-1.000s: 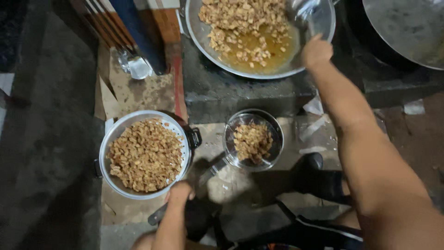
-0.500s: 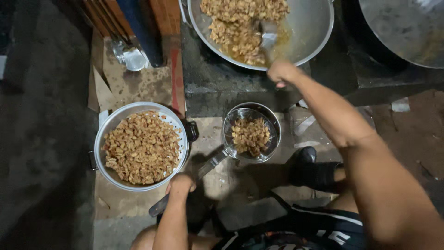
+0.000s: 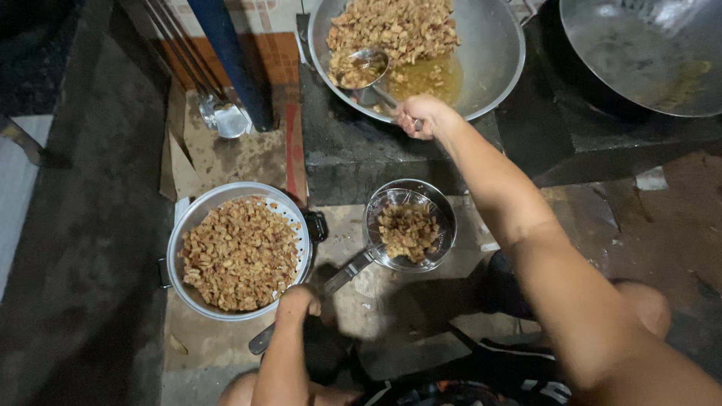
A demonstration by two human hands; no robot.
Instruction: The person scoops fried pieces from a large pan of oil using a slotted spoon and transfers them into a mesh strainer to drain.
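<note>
Right hand [image 3: 421, 116] grips ladle [image 3: 361, 69] (heaped, golden fried bits); left hand [image 3: 297, 302] grips strainer handle [image 3: 301, 312].

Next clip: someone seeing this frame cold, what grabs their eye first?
Probably the big round metal wok at top centre, heaped with golden-brown fried chunks in oil, where the right hand holds a metal ladle loaded with chunks. Next, the wide perforated metal colander at lower left, full of the same chunks. Between them sits a small wire-mesh strainer partly filled, its long handle gripped by the left hand.
</note>
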